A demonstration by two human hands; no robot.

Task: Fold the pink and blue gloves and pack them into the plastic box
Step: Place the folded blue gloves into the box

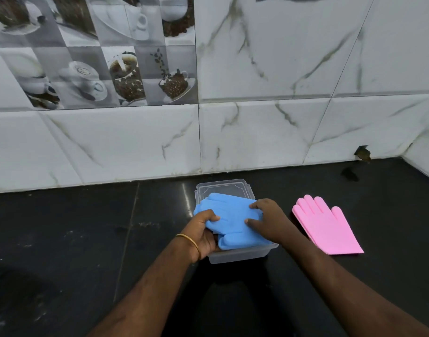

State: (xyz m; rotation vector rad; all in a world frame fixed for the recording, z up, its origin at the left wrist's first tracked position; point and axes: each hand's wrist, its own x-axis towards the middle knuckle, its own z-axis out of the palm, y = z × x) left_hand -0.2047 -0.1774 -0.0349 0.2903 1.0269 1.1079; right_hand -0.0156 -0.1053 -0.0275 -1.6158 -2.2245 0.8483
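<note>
A clear plastic box stands on the black counter near the wall. The folded blue gloves lie across its top, partly sunk into it. My left hand grips their left near edge, thumb on top and fingers underneath. On their right side my right hand presses down with thumb and fingers spread on the blue surface. The pink gloves lie flat and stacked on the counter to the right of the box, fingers pointing to the wall, untouched.
The black counter runs left and right of the box. A white marble-tiled wall closes the back, and a side wall meets it at the far right corner. A chipped hole sits at the wall's base.
</note>
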